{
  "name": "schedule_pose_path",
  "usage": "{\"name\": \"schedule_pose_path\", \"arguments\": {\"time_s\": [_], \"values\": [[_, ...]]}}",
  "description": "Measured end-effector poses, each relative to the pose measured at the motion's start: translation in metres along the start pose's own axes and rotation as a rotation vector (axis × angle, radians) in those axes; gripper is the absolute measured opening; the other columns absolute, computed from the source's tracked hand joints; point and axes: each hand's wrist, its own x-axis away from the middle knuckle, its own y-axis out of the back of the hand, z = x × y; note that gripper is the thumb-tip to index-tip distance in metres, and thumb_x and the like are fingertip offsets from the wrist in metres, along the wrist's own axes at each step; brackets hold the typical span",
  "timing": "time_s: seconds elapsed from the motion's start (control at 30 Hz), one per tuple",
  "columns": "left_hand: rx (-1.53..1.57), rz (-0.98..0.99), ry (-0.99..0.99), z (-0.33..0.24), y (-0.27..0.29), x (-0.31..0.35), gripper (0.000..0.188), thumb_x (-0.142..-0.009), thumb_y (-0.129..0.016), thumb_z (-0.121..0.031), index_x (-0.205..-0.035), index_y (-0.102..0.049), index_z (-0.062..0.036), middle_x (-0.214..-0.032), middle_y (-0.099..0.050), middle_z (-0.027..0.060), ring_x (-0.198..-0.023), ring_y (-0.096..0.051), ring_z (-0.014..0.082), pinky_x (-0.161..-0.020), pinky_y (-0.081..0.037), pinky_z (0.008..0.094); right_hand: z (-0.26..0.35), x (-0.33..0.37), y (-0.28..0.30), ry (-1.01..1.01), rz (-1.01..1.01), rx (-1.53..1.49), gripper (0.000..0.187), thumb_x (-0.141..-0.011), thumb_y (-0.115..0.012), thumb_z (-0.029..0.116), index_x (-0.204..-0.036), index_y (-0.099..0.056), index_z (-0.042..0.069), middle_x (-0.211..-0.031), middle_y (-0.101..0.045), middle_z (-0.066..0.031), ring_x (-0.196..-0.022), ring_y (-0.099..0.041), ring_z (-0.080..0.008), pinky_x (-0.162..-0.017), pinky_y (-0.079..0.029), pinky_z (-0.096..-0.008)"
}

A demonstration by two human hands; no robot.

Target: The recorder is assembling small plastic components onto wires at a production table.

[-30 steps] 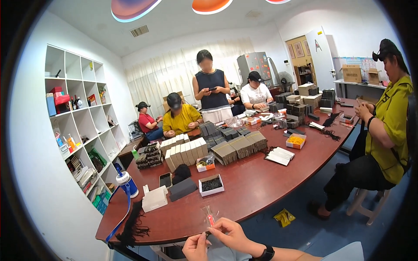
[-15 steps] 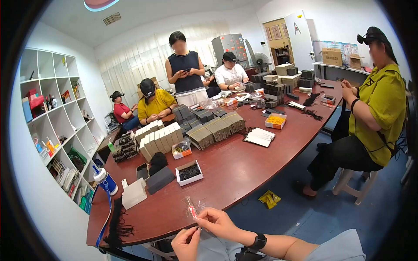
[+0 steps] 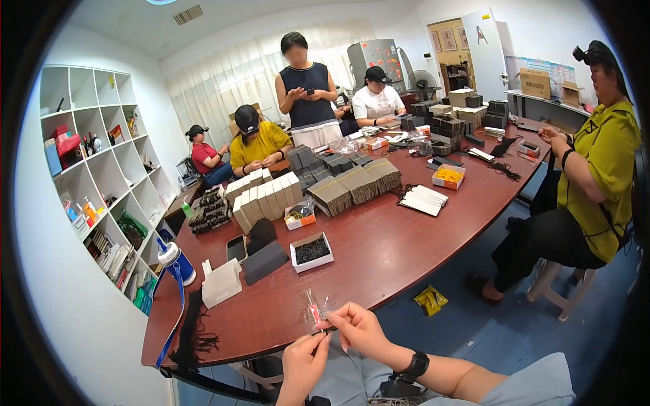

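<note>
My left hand (image 3: pixel 305 360) is closed in a pinch just off the table's near edge. My right hand (image 3: pixel 361 333) pinches just above it, thumb and forefinger together. Something small and dark shows between the fingertips, too small to name. Right beyond the fingers, a clear plastic wrapper (image 3: pixel 327 302) and a red-and-white piece (image 3: pixel 315 314) lie at the table edge; the fingers partly cover them. Farther in stands an open white box (image 3: pixel 328 260) of small black pieces. To its left are a dark grey flat box (image 3: pixel 265 262) and a light grey sheet (image 3: pixel 222 283).
Black tasselled cords (image 3: pixel 194 335) hang over the table's left edge beside a blue-and-white bottle (image 3: pixel 177 262). Stacks of grey boxes (image 3: pixel 359 184) and white boxes (image 3: pixel 269 204) fill the middle. A person in yellow-green (image 3: pixel 596 159) sits at right; several others are across the table (image 3: pixel 379 267).
The view has turned, so the table and people sit farther right and mostly higher in the picture. Both hands keep their pinches close together by the wrapper, with only slight finger movement.
</note>
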Motion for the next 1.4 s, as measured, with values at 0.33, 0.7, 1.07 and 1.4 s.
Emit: {"name": "schedule_pose_path", "arguments": {"time_s": [0.33, 0.7, 1.07, 1.4], "values": [[0.472, 0.334, 0.356, -0.007, 0.02, -0.023, 0.031, -0.074, -0.054, 0.0, -0.104, -0.047, 0.0024, -0.068, -0.057, 0.0042, -0.059, -0.05, 0.0057, -0.055, -0.04, 0.0192, 0.011, 0.003, 0.009, 0.455, 0.103, 0.674, 0.013, -0.081, -0.056, 0.012, -0.087, -0.056, 0.001, -0.061, -0.06, -0.0056, -0.055, -0.059, -0.0078, -0.046, -0.042, -0.0195], [0.976, 0.542, 0.513, 0.015, 0.012, -0.012, 0.018, -0.078, -0.055, -0.001, -0.095, -0.054, 0.0039, -0.081, -0.059, 0.006, -0.074, -0.055, 0.0071, -0.066, -0.043, 0.0173, 0.039, 0.005, 0.006, -0.186, 0.348, 0.368, 0.018, -0.082, -0.056, 0.017, -0.09, -0.059, 0.001, -0.062, -0.056, 0.0, -0.05, -0.052, -0.0023, -0.039, -0.031, -0.0141], [0.991, 0.544, 0.591, 0.026, 0.019, -0.001, 0.002, -0.075, -0.058, -0.001, -0.076, -0.058, 0.0011, -0.062, -0.053, 0.0024, -0.054, -0.046, 0.0066, -0.05, -0.036, 0.0185, 0.031, 0.005, 0.002, -0.305, 0.411, 0.23, 0.018, -0.082, -0.056, 0.018, -0.088, -0.059, 0.002, -0.066, -0.056, -0.0002, -0.054, -0.05, -0.0023, -0.041, -0.03, -0.0135], [1.155, 0.227, 0.528, 0.026, 0.0, 0.015, 0.013, -0.079, -0.053, -0.007, -0.088, -0.058, 0.0017, -0.068, -0.058, 0.0089, -0.047, -0.038, 0.0056, -0.044, -0.028, 0.0178, 0.016, 0.007, 0.003, -0.206, 0.291, 0.148, 0.014, -0.083, -0.053, 0.015, -0.09, -0.056, 0.003, -0.064, -0.056, 0.0011, -0.047, -0.04, 0.0002, -0.039, -0.025, -0.0141]]}}
